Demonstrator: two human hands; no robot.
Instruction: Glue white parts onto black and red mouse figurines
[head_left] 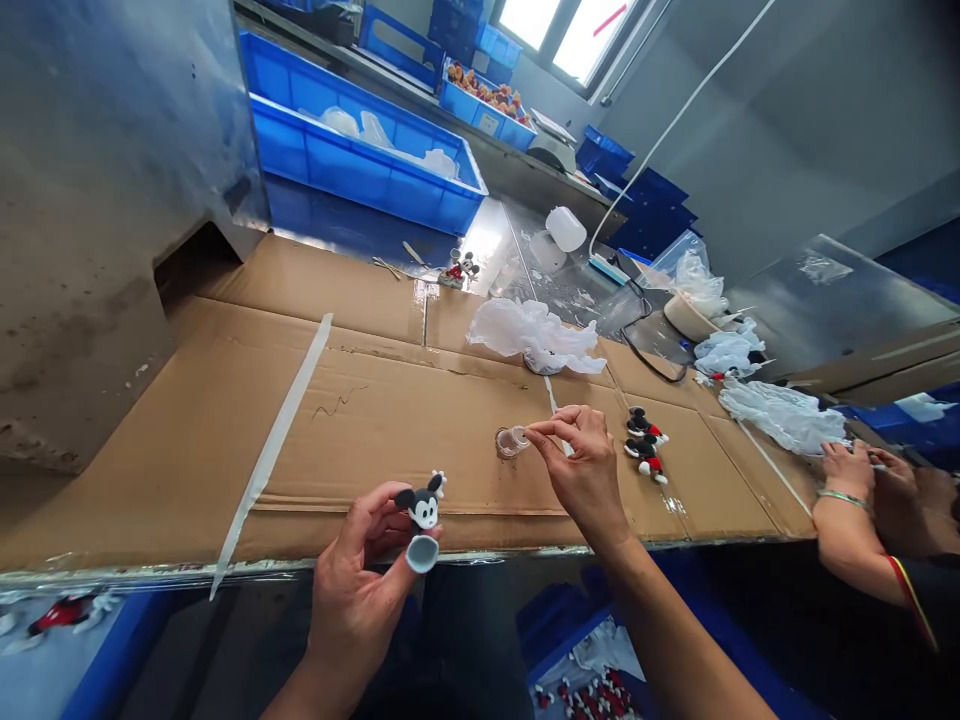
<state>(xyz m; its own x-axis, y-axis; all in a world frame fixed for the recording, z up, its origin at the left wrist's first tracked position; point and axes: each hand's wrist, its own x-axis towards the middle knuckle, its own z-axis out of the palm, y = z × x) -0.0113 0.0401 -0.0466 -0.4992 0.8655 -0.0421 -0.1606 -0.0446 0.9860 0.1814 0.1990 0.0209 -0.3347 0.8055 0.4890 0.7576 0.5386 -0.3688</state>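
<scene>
My left hand is closed round a small black-and-white Mickey Mouse figurine near the table's front edge. The figurine's face points up toward me, one white-gloved hand is raised, and a round grey cup-like part shows below its head. With thumb and forefinger my right hand pinches the rim of a small translucent cup, which is low over the cardboard or resting on it; I cannot tell which. Two more figurines in black and red lie right of that hand.
Crumpled white plastic lies on the cardboard-covered table. Another figurine stands at the back near a blue bin. A metal housing rises at left. A co-worker's hands work at right. Below the edge, a bin holds figurine parts.
</scene>
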